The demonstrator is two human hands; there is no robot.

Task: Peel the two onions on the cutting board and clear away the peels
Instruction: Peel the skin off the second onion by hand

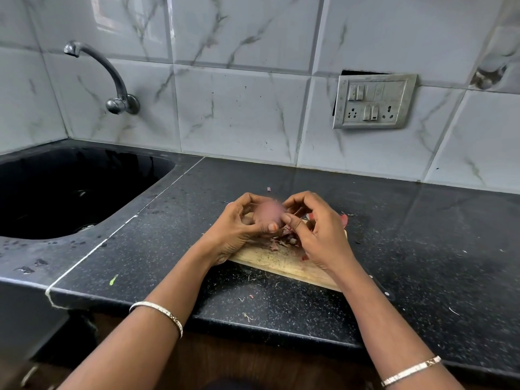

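Black counter [422, 226], tiled wall [239, 108] — left hand [236, 229] and right hand [318, 229], fingers [247, 199] curled, grip onion [268, 211] over cutting board [281, 260].

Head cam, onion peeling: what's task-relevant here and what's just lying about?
In the job: pale pink onion, held by left hand and right hand; light wooden cutting board; reddish peel scraps on it.
Lying about: black sink; curved metal tap; grey switch-and-socket plate; black speckled countertop.

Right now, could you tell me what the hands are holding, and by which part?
Both hold one onion above the cutting board: the left hand grips its left side, the right hand pinches its right side.
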